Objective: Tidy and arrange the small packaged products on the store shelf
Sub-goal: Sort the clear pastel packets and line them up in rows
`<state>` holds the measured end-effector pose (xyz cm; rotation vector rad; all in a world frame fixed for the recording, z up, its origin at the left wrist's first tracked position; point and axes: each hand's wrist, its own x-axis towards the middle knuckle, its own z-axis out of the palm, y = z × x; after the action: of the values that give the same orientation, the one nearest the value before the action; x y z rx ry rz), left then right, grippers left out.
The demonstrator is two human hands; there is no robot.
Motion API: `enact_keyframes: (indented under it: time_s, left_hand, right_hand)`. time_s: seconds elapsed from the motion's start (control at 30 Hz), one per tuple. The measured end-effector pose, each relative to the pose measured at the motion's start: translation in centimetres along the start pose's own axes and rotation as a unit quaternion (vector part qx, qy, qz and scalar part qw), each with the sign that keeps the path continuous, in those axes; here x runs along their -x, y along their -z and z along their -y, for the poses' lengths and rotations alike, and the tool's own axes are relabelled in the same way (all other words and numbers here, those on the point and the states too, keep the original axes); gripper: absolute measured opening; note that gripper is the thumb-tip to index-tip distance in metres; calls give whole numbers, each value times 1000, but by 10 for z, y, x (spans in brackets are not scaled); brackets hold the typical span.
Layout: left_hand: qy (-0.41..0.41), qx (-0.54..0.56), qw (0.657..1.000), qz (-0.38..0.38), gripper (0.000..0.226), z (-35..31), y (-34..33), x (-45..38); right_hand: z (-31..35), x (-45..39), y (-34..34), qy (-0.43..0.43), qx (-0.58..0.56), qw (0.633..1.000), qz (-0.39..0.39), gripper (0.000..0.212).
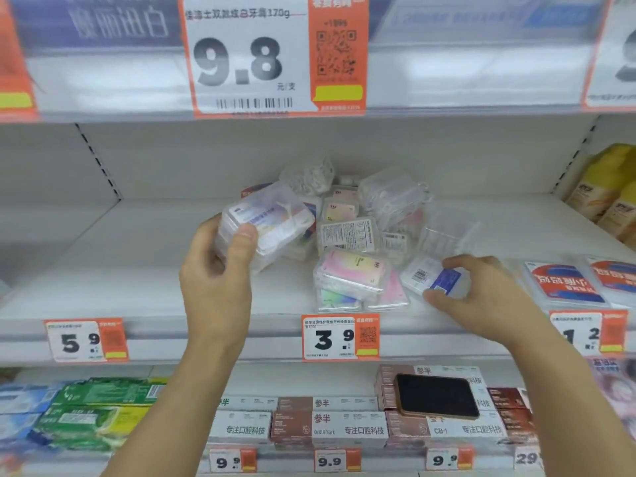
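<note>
White shelf [137,256], hands [216,270] gripping boxes [268,222]

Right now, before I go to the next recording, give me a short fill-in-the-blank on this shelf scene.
1. The left hand holds a stack of clear boxes raised above the ____ shelf.
2. The right hand grips a small box with a ____ label.
3. The price tag below the jumbled pile reads ____.
4. A dark ____ lies on the boxes one shelf down.

Missing words: white; blue; 3.9; phone
</note>
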<state>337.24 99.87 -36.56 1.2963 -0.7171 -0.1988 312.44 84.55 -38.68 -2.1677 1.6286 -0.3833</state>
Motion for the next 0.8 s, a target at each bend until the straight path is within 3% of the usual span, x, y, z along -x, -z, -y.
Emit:
enact_keyframes:
  time_s: [0.07, 0.2, 0.37, 0.5, 0.67, 0.73, 0.8]
  left_hand:
    - [41, 53, 998, 7, 38, 0, -3, 2]
    - [59, 81, 995, 16, 30, 2, -10, 5]
    - [51, 68, 996, 40, 32, -2, -26, 14]
    - [17, 42, 996, 82, 37, -12, -41, 28]
    - [-48, 2, 987, 152, 39, -18, -60, 47]
    - [-48, 10, 985, 165, 40, -18, -67, 52]
    - [-47, 13, 984, 174, 40, -17, -73, 56]
  right_hand:
    - [-2, 1, -2, -23, 6, 999, 29, 64]
    - [-1, -1, -2, 6, -20, 999, -27, 63]
    - [7, 0, 1, 53, -124, 967, -216, 55]
    - [16, 9, 1, 140, -246, 938, -201, 49]
    - [-2, 17, 9, 277, -202, 918, -199, 37]
    - [-13, 13, 13, 254, -186, 917, -245, 36]
    - [-24, 9, 16, 157, -173, 918, -319, 34]
